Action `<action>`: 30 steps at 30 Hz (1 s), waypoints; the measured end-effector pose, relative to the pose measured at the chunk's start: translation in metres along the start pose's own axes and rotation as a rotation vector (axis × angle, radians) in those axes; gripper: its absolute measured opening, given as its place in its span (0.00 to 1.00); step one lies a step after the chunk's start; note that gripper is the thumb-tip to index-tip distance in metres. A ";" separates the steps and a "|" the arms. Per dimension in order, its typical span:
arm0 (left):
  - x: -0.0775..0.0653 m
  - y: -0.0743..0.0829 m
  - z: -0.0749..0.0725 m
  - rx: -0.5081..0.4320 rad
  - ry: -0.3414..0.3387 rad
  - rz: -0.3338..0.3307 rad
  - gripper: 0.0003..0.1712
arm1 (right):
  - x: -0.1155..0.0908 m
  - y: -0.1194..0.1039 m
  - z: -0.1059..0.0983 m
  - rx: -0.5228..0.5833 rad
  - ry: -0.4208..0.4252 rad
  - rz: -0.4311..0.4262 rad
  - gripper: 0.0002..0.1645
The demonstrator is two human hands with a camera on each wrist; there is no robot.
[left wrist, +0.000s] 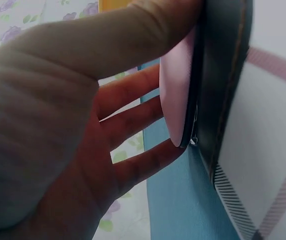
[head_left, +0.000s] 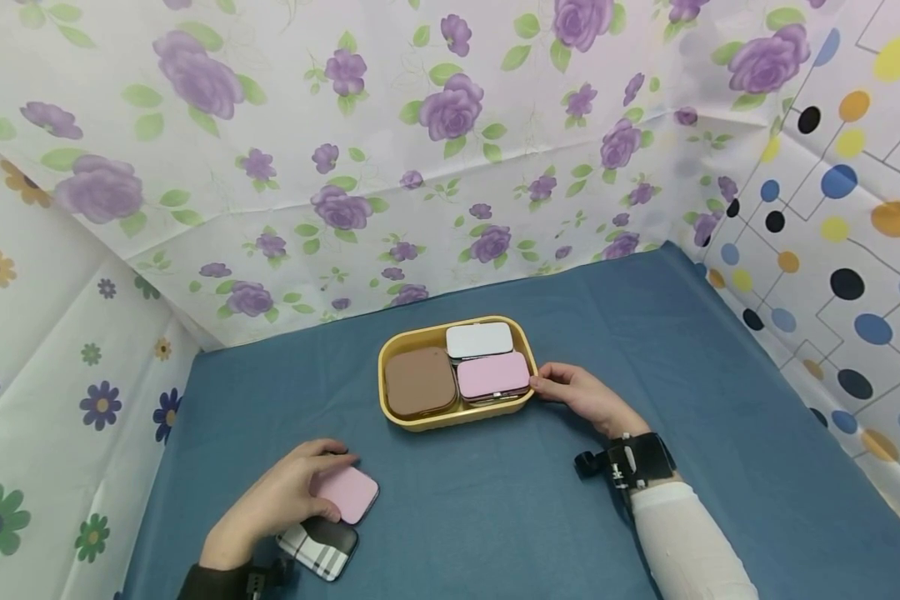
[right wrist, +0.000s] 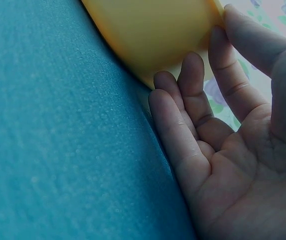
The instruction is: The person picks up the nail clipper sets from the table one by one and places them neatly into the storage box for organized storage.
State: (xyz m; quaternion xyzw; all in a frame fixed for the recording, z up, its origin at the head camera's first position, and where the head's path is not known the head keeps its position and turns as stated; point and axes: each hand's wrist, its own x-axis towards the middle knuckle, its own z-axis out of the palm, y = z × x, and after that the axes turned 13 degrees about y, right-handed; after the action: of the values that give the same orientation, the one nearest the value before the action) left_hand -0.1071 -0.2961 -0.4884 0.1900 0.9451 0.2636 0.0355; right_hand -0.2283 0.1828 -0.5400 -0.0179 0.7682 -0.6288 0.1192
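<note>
At the front left, my left hand (head_left: pixel 288 492) grips a flat pink case with rounded corners (head_left: pixel 351 493), its thumb and fingers on opposite edges. Part of that case lies beside or over a black-and-white plaid case (head_left: pixel 322 546); the left wrist view shows the plaid case's stitched dark edge (left wrist: pixel 228 85) close to the pink one (left wrist: pixel 175 92). My right hand (head_left: pixel 588 398) pinches the right rim of a yellow tray (head_left: pixel 420 423) between thumb and forefinger, the other fingers beside its wall (right wrist: pixel 158 35). Inside the tray are a brown case (head_left: pixel 420 382), a white case (head_left: pixel 480 340) and another pink case (head_left: pixel 493 375).
A blue cloth (head_left: pixel 480 508) covers the table. Flowered sheeting (head_left: pixel 345 167) rises behind it and at the left, and dotted sheeting (head_left: pixel 855 250) stands along the right side. Each wrist wears a small black camera mount (head_left: pixel 633 462).
</note>
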 end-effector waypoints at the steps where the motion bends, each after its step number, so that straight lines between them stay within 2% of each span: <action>1: 0.000 0.000 0.000 0.004 0.001 0.002 0.43 | 0.000 0.000 0.000 0.001 -0.002 -0.001 0.24; 9: -0.003 0.002 0.003 0.057 0.050 0.020 0.38 | 0.000 -0.002 0.000 -0.004 -0.006 -0.009 0.23; 17: -0.006 0.006 0.005 0.071 0.064 0.063 0.36 | 0.000 -0.001 -0.001 0.008 -0.006 -0.001 0.23; 24: 0.000 0.013 0.004 0.065 0.030 0.068 0.37 | 0.000 -0.001 -0.001 0.001 -0.001 0.006 0.22; 30: -0.001 0.011 0.002 0.072 0.003 0.087 0.34 | -0.001 -0.003 0.000 0.001 -0.002 0.016 0.22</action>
State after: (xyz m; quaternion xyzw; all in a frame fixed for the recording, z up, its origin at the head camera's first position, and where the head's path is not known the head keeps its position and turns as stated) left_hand -0.1025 -0.2869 -0.4850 0.2317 0.9448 0.2311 0.0155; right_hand -0.2279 0.1820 -0.5371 -0.0126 0.7679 -0.6281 0.1250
